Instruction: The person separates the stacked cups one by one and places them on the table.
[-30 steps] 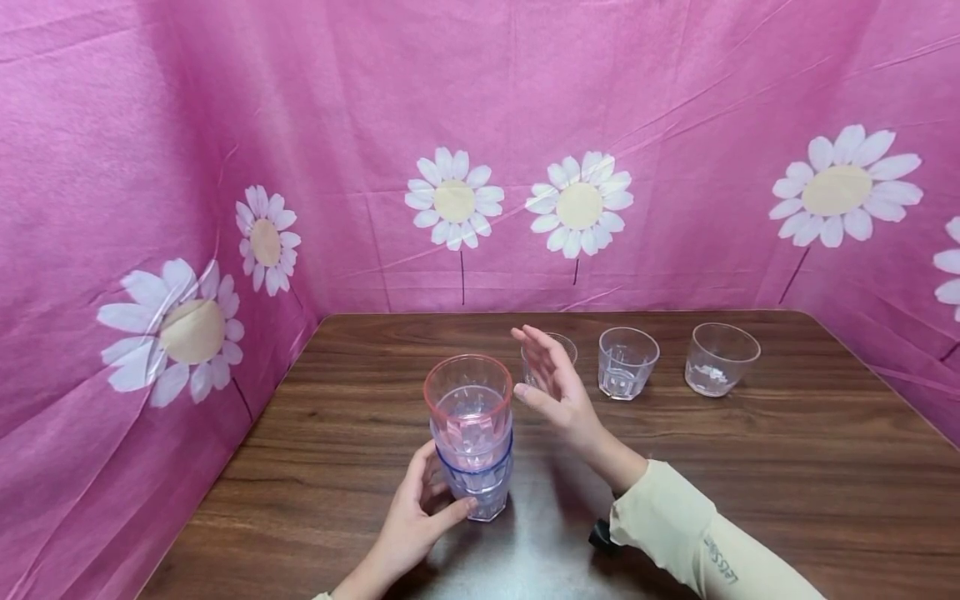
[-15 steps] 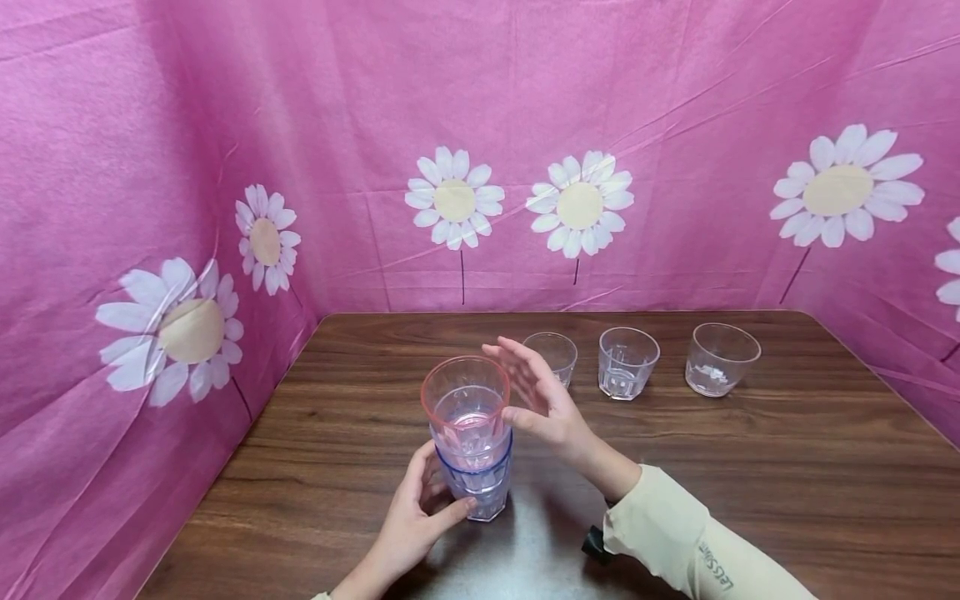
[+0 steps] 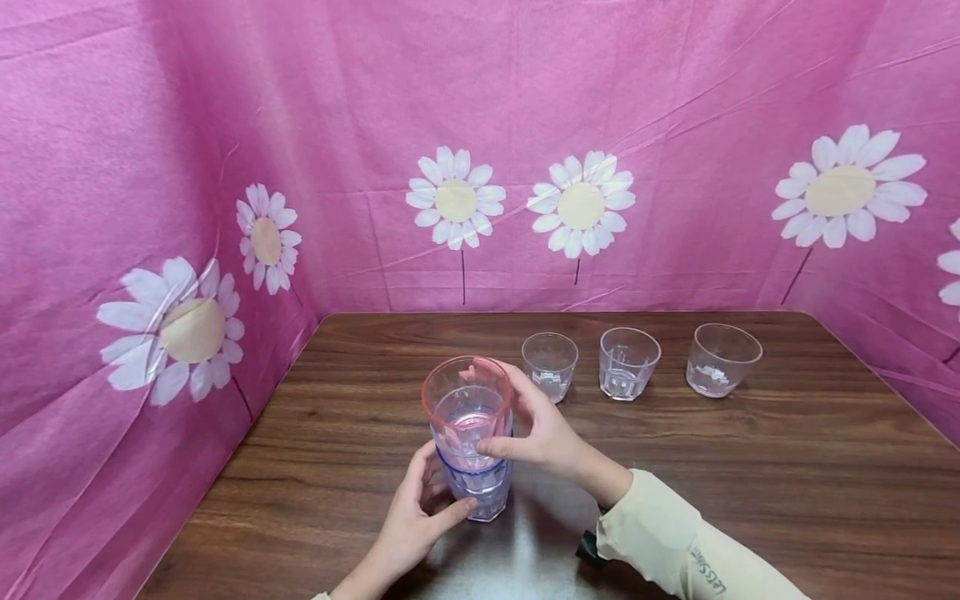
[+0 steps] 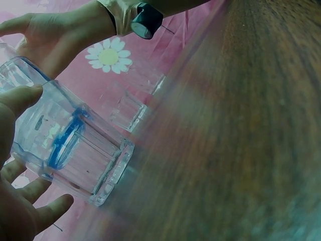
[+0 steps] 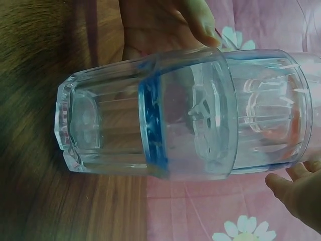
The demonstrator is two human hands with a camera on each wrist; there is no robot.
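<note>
A tall upright stack of clear plastic cups [image 3: 472,492] stands on the table, a red-rimmed cup [image 3: 461,408] on top and a blue rim lower down. My left hand [image 3: 420,508] holds the stack's lower part, thumb in front and fingers on its far left side. At the top, my right hand [image 3: 543,425] wraps the red-rimmed cup from the right; its thumb lies across the front and its fingertips show through the wall behind. In the right wrist view, the blue-rimmed cup [image 5: 150,125] and nested cups above it fill the middle.
Three clear cups stand in a row behind on the right: a left one [image 3: 550,367], a middle one [image 3: 628,362] and a right one [image 3: 723,360]. The brown wooden table [image 3: 360,400] is closed in by pink flowered cloth [image 3: 510,75].
My right hand has moved left and down from beside the stack to round its top cup, uncovering the left cup of the row. My left hand has stayed put.
</note>
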